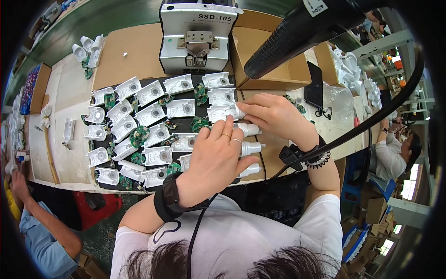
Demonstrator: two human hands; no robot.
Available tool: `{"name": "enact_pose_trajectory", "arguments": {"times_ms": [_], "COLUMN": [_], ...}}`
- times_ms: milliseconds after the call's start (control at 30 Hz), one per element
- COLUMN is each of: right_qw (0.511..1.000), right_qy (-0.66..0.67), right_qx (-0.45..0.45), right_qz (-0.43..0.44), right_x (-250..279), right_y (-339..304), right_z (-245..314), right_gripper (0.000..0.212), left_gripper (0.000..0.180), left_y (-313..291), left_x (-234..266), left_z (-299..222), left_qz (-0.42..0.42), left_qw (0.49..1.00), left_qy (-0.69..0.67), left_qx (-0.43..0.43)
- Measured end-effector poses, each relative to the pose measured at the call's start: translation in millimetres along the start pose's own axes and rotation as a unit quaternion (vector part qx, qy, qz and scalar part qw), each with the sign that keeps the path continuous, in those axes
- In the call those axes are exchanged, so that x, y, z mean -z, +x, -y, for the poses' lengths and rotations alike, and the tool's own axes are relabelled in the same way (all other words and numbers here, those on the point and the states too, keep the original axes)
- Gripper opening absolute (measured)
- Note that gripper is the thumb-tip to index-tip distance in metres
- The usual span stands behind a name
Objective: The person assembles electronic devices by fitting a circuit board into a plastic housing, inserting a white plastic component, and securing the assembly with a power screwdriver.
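1. The right hand (274, 114) lies fingers-leftward on the surface (74, 158), its fingertips pinched around a white plastic housing (223, 111) at the right edge of the black mat (186, 122).
2. The left hand (216, 156) rests just below it, fingers spread and loosely open, palm down over the white nozzle-shaped pieces (251, 149); whether it grips one I cannot tell.
3. The housing's long axis runs left to right, its narrow end pointing toward the right hand, which is the nearer one.
4. Further housings and green circuit boards (138, 136) lie in rows to the left, away from both hands.
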State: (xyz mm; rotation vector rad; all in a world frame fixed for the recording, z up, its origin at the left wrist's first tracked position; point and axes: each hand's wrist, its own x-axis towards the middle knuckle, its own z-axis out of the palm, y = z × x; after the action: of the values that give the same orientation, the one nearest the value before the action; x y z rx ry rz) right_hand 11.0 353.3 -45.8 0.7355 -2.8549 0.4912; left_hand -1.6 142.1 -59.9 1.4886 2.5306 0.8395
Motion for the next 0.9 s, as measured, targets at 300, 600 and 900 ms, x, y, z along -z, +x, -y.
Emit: {"name": "enact_pose_trajectory", "arguments": {"times_ms": [300, 600, 900], "right_qw": [0.999, 0.873, 0.782], "right_qy": [-0.004, 0.127, 0.496], "right_qx": [0.007, -0.074, 0.016], "right_qz": [-0.034, -0.465, -0.378], "right_x": [6, 62, 53], "right_y": [-5, 45, 112], "right_z": [5, 10, 9], "right_gripper": [0.029, 0.064, 0.057], "left_gripper": [0.058, 0.057, 0.054], "left_y": [3, 2, 1], "left_x": [-11, -12, -13], "left_z": [-3, 0, 2], "left_qz": [-0.028, -0.046, -0.058], "left_qw": [0.999, 0.999, 0.998], "left_qy": [0.013, 0.011, 0.022], "left_qx": [0.009, -0.010, -0.010]}}
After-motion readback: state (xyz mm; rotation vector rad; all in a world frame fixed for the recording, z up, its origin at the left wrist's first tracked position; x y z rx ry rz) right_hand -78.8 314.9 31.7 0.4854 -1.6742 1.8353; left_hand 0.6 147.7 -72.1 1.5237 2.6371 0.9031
